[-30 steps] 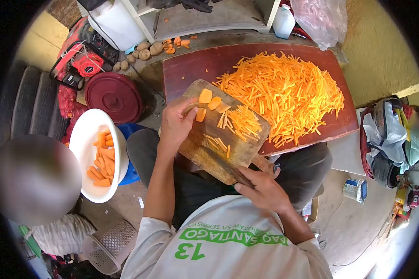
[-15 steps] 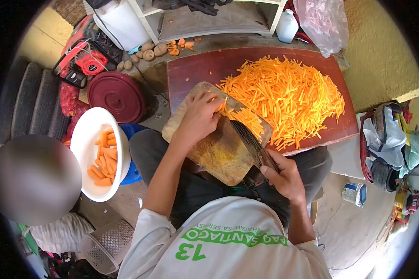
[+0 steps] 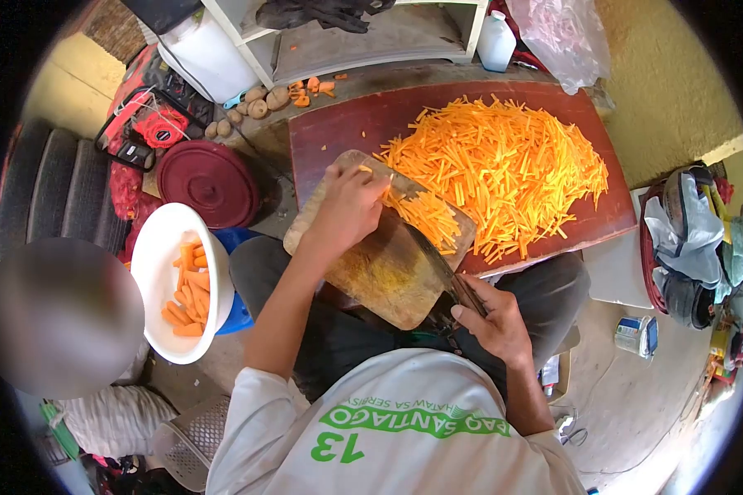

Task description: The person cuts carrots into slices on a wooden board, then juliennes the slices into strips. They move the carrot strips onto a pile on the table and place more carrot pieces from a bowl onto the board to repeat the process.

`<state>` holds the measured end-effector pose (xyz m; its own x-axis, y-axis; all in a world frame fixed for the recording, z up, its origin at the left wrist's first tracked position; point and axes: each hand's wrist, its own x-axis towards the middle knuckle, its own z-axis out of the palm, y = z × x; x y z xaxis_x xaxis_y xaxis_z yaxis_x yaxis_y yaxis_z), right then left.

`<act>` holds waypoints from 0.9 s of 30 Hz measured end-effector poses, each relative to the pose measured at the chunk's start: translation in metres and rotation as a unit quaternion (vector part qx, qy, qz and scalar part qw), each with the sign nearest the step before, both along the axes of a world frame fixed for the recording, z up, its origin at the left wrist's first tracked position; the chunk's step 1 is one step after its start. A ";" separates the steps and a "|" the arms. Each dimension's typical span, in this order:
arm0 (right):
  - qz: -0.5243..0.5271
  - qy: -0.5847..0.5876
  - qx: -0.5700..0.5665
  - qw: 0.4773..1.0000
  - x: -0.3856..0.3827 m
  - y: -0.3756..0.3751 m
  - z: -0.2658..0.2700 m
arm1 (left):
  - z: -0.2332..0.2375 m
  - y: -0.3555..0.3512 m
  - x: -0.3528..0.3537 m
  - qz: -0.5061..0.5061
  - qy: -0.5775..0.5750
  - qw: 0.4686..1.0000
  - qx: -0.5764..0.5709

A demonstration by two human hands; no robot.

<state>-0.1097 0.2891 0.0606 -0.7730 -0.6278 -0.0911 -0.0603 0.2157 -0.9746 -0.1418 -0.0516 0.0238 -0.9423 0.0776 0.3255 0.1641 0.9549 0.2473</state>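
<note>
A wooden cutting board (image 3: 380,285) lies tilted across my lap, its far corner over the red tabletop. My left hand (image 3: 348,206) is closed on a piece of carrot (image 3: 383,195) at the board's far left, fingers bent over it and hiding most of it. My right hand (image 3: 495,320) grips the handle of a dark-bladed knife (image 3: 431,252), whose blade reaches across the board toward the left fingers. Cut carrot strips (image 3: 429,219) lie on the board beyond the blade. Past them, a large heap of carrot strips (image 3: 504,173) covers much of the red tabletop (image 3: 326,124).
To my left, a white basin (image 3: 150,268) holds several peeled carrots (image 3: 191,289), near a maroon lidded bucket (image 3: 206,183). Potatoes (image 3: 257,108) and carrot ends (image 3: 302,101) lie on the floor ahead. A blurred round patch (image 3: 62,318) covers the left side.
The knife and right hand have shifted slightly left and nearer to me, the blade now showing narrower. My left hand stays on the carrot. The whole view has moved a little.
</note>
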 end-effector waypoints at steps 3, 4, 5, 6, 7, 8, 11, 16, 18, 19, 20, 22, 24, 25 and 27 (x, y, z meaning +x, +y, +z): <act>-0.006 0.009 -0.010 1.000 0.001 0.002 -0.006 | 0.008 0.021 0.033 0.108 -0.015 0.964 0.242; -0.001 0.016 -0.005 1.000 0.000 0.000 -0.005 | 0.007 0.029 0.045 0.152 -0.024 0.924 0.350; 0.005 0.022 0.001 1.000 0.000 -0.001 -0.002 | 0.001 0.039 0.057 0.171 -0.023 0.897 0.407; 0.011 0.028 0.008 1.000 -0.001 -0.004 0.001 | -0.010 0.051 0.069 0.191 -0.022 0.865 0.463; 0.013 0.008 0.014 1.000 -0.001 -0.006 0.005 | -0.017 0.061 0.079 0.210 -0.019 0.830 0.517; 0.017 -0.012 0.021 1.000 -0.001 -0.010 0.009 | -0.021 0.067 0.088 0.198 -0.006 0.866 0.460; 0.043 0.033 0.031 0.998 -0.004 -0.024 0.011 | -0.015 0.077 0.108 0.175 -0.017 0.935 0.308; 0.111 0.092 0.071 0.987 -0.008 -0.045 0.015 | -0.009 0.071 0.120 0.089 -0.032 0.977 0.189; 0.120 0.063 0.067 0.988 -0.008 -0.051 0.013 | -0.010 0.068 0.123 0.066 -0.018 0.984 0.163; 0.112 0.063 0.072 0.989 -0.007 -0.052 0.013 | -0.011 0.065 0.124 0.065 -0.010 0.986 0.152; 0.106 0.062 0.077 0.989 -0.006 -0.052 0.014 | -0.011 0.063 0.125 0.065 -0.002 0.988 0.142; 0.104 0.082 0.090 0.987 -0.004 -0.050 0.015 | -0.011 0.057 0.126 0.053 0.003 0.991 0.120; 0.110 0.122 0.106 0.981 -0.003 -0.044 0.017 | -0.013 0.055 0.125 0.039 0.007 0.995 0.089; 0.113 0.167 0.106 0.974 -0.002 -0.040 0.015 | -0.014 0.056 0.124 0.031 0.010 0.997 0.069; 0.120 0.259 0.104 0.953 0.000 -0.034 0.011 | -0.013 0.058 0.123 0.020 0.000 0.999 0.047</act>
